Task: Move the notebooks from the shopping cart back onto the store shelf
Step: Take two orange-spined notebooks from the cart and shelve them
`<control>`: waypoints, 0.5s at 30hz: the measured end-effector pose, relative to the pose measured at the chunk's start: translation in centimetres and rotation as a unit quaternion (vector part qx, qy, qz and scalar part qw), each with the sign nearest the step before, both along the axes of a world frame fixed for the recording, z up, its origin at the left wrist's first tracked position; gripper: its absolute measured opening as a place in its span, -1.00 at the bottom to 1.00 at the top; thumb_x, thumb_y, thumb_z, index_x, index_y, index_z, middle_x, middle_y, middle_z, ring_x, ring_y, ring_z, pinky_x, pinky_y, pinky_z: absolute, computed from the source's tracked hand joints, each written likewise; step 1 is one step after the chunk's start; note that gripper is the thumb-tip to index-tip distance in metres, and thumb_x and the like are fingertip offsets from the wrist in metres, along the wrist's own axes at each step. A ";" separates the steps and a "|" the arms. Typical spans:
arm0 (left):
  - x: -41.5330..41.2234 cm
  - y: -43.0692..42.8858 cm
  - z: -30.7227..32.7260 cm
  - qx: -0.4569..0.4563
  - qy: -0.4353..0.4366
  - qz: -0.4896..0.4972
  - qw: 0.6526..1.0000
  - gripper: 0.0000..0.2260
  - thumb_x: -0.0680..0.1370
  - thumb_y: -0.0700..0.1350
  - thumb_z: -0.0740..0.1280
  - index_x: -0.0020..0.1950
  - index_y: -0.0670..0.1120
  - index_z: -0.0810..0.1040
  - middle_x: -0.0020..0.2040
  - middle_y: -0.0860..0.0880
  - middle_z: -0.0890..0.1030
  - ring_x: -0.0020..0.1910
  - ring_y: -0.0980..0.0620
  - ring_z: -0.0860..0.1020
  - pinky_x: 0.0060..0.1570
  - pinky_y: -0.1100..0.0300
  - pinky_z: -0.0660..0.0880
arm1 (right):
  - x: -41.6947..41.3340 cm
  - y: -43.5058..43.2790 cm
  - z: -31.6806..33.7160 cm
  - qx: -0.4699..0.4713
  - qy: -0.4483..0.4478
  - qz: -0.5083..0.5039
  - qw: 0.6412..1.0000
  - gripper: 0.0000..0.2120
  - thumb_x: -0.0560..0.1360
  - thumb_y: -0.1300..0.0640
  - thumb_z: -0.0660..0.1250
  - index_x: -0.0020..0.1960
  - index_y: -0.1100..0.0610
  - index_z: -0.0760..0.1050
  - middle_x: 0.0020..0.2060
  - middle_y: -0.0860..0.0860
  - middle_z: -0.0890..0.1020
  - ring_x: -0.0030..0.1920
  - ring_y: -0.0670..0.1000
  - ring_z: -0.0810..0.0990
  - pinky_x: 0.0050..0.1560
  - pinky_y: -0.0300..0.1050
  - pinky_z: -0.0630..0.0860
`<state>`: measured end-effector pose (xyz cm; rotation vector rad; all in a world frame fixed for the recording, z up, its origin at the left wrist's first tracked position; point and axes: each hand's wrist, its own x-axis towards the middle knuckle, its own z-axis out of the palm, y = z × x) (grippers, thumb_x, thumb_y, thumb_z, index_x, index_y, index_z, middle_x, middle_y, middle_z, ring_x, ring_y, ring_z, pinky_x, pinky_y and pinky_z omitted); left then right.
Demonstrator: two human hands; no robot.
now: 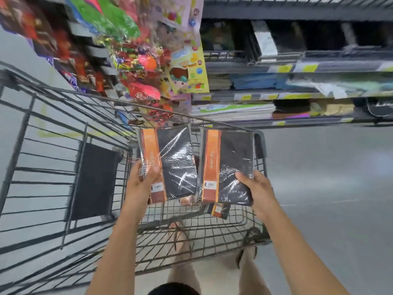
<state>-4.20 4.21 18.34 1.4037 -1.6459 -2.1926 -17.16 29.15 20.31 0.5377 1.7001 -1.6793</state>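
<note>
Two black notebooks with orange spines, wrapped in shiny plastic, are held up above the wire shopping cart (pixel 42 133). My left hand (pixel 141 184) grips the left notebook (pixel 170 162) at its lower left corner. My right hand (pixel 258 191) grips the right notebook (pixel 228 165) at its lower right corner. Below them more of the same notebooks (pixel 219 209) lie in the cart's raised seat section. The store shelf (pixel 297 68) with stacked stationery stands ahead and to the right.
Colourful packaged toys (pixel 138 60) hang on the left end of the shelving, close over the cart's far rim. A dark flap (pixel 93 179) hangs inside the cart. Grey floor (pixel 329 188) lies to the right. My sandalled feet show under the cart.
</note>
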 end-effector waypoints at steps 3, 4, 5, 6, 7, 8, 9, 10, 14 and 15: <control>-1.4 2.5 2.3 -0.019 0.031 0.004 0.999 -0.52 0.46 0.13 0.45 0.34 0.16 0.43 0.26 -0.04 0.59 0.11 -0.06 0.64 0.03 -0.16 0.60 | -1.8 2.8 1.4 -0.014 0.020 -0.004 1.000 -0.90 0.48 0.26 0.40 -0.02 0.17 0.54 -0.33 0.02 0.72 -0.36 -0.01 0.69 -0.39 -0.17 0.59; -2.1 3.9 3.1 -0.024 0.039 0.003 0.999 -0.52 0.44 0.14 0.47 0.32 0.16 0.44 0.25 -0.04 0.59 0.11 -0.07 0.64 0.05 -0.16 0.59 | -2.5 4.1 1.9 -0.021 0.024 -0.006 0.999 -0.89 0.48 0.26 0.39 0.00 0.17 0.55 -0.30 0.03 0.73 -0.34 0.00 0.70 -0.37 -0.16 0.61; -2.8 5.2 3.7 -0.026 0.044 0.003 0.999 -0.52 0.42 0.13 0.47 0.31 0.16 0.46 0.24 -0.05 0.59 0.11 -0.08 0.64 0.05 -0.16 0.59 | -3.3 5.5 2.3 -0.029 0.028 -0.009 0.999 -0.89 0.49 0.27 0.38 0.02 0.17 0.56 -0.27 0.04 0.73 -0.32 0.00 0.70 -0.35 -0.16 0.62; -3.6 6.6 4.2 -0.032 0.054 0.000 0.998 -0.55 0.43 0.11 0.47 0.29 0.16 0.47 0.23 -0.06 0.60 0.12 -0.10 0.63 0.05 -0.16 0.58 | -4.2 7.1 2.6 -0.038 0.031 -0.012 0.999 -0.89 0.50 0.27 0.37 0.03 0.18 0.56 -0.24 0.05 0.73 -0.30 0.01 0.70 -0.32 -0.16 0.62; -4.5 8.2 4.8 -0.039 0.061 -0.002 0.997 -0.58 0.45 0.09 0.46 0.28 0.14 0.47 0.23 -0.08 0.59 0.12 -0.11 0.62 0.06 -0.18 0.57 | -5.1 8.8 2.9 -0.047 0.032 -0.017 0.998 -0.87 0.50 0.26 0.36 0.05 0.20 0.56 -0.20 0.08 0.73 -0.27 0.02 0.71 -0.29 -0.14 0.63; -5.3 9.9 5.4 -0.042 0.066 -0.002 0.997 -0.59 0.48 0.07 0.45 0.29 0.13 0.47 0.24 -0.08 0.59 0.13 -0.12 0.61 0.08 -0.19 0.56 | -6.0 10.5 3.2 -0.057 0.031 -0.023 0.998 -0.82 0.50 0.25 0.36 0.10 0.24 0.55 -0.15 0.11 0.72 -0.23 0.04 0.71 -0.26 -0.12 0.63; -6.1 11.5 5.7 -0.045 0.065 0.003 0.997 -0.56 0.48 0.08 0.45 0.32 0.12 0.45 0.26 -0.08 0.59 0.15 -0.11 0.60 0.10 -0.18 0.55 | -6.9 12.2 3.5 -0.068 0.028 -0.027 0.997 -0.77 0.50 0.24 0.36 0.14 0.27 0.53 -0.12 0.13 0.72 -0.20 0.06 0.70 -0.23 -0.10 0.64; -6.9 13.3 6.0 -0.043 0.067 0.006 0.997 -0.50 0.45 0.11 0.47 0.35 0.11 0.43 0.27 -0.07 0.58 0.16 -0.10 0.60 0.09 -0.15 0.56 | -7.9 14.0 3.9 -0.078 0.025 -0.027 0.996 -0.74 0.51 0.23 0.35 0.17 0.29 0.51 -0.11 0.13 0.72 -0.19 0.07 0.71 -0.23 -0.10 0.64; -10.4 20.7 7.6 -0.037 0.084 0.015 0.996 -0.60 0.51 0.02 0.41 0.32 0.09 0.43 0.17 0.08 0.61 -0.04 0.15 0.64 -0.25 0.09 0.59 | -11.8 20.9 6.0 -0.099 0.041 -0.013 0.994 -0.73 0.52 0.22 0.34 0.20 0.28 0.52 -0.12 0.10 0.73 -0.17 0.05 0.72 -0.23 -0.12 0.64; -11.1 22.4 7.9 -0.037 0.084 0.017 0.996 -0.66 0.53 0.00 0.40 0.28 0.09 0.43 0.18 0.10 0.59 -0.03 0.17 0.62 -0.17 0.05 0.58 | -12.8 22.5 6.4 -0.101 0.048 -0.007 0.994 -0.73 0.52 0.22 0.34 0.20 0.26 0.52 -0.11 0.10 0.73 -0.17 0.04 0.72 -0.22 -0.12 0.64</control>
